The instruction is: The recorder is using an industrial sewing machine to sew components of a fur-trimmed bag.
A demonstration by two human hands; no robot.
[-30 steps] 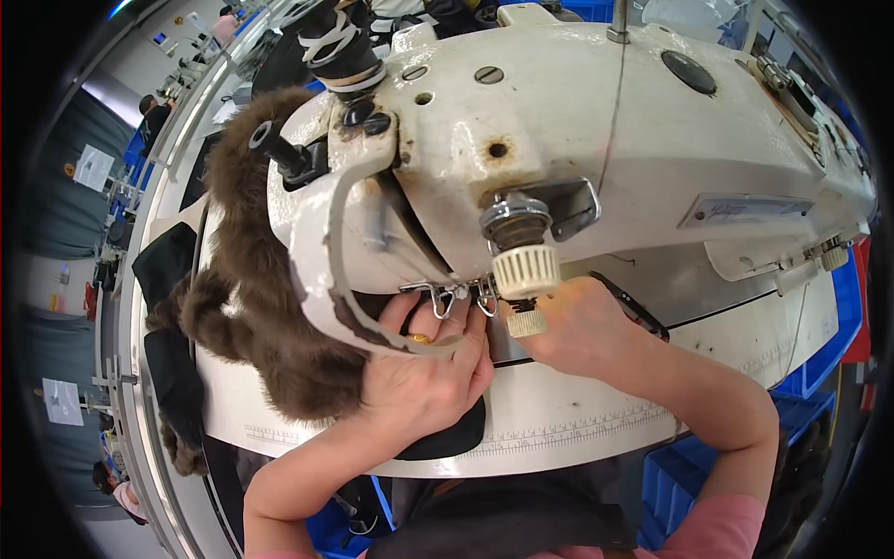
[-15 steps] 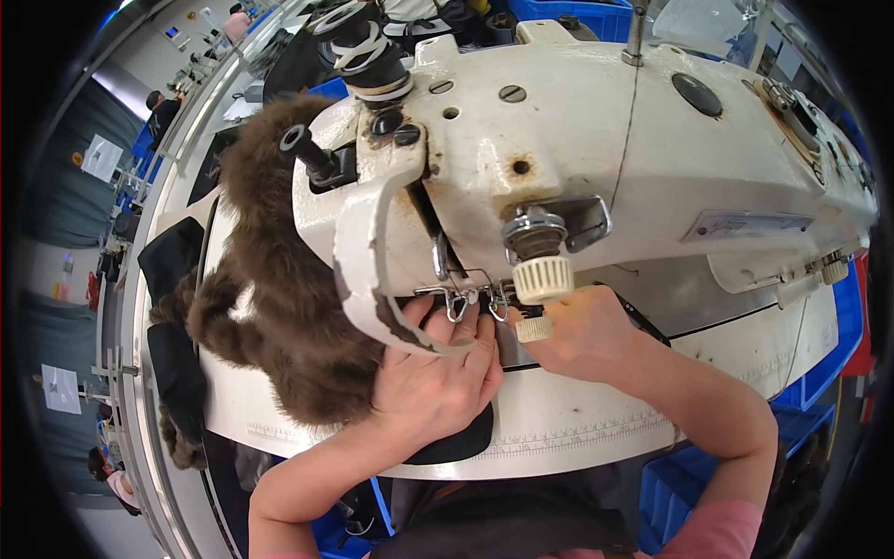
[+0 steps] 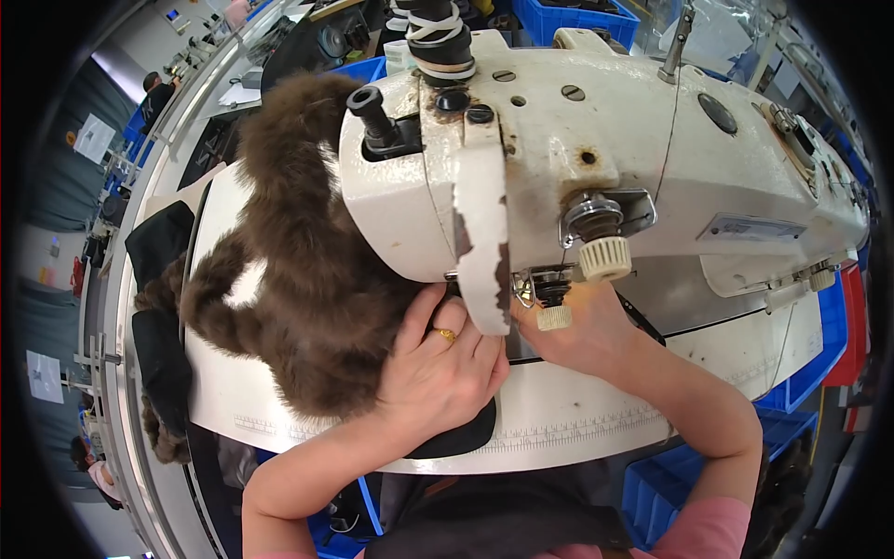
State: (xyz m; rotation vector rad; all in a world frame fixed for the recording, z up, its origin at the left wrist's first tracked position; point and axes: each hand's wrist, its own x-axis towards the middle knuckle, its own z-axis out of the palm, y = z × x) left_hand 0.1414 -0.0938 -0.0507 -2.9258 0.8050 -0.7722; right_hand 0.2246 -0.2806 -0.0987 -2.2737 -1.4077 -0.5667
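My left hand (image 3: pixel 442 373), with a gold ring, is bent over a brown fur piece (image 3: pixel 307 307) and black cloth (image 3: pixel 456 433) beside the needle area of a white sewing machine (image 3: pixel 549 140). Its fingers are closed down on the fur's edge; some fingertips are hidden behind the machine's chipped white guard (image 3: pixel 482 242). The fur hangs together in a thick, looped heap left of the machine head. My right hand (image 3: pixel 587 335) is under the machine arm, next to the ribbed cream knobs (image 3: pixel 605 258), which hide its fingers. The needle is out of sight.
The pale machine bed (image 3: pixel 577 410) has a printed ruler along its near edge. Black cloth pieces (image 3: pixel 163 359) lie at its left edge. Blue crates (image 3: pixel 652 494) stand below right and behind the machine. People (image 3: pixel 156 98) are far off at left.
The view has shifted, so the machine head sits farther right and its guard hides the presser foot. The ring on my left hand now shows. Both hands remain close to the needle area.
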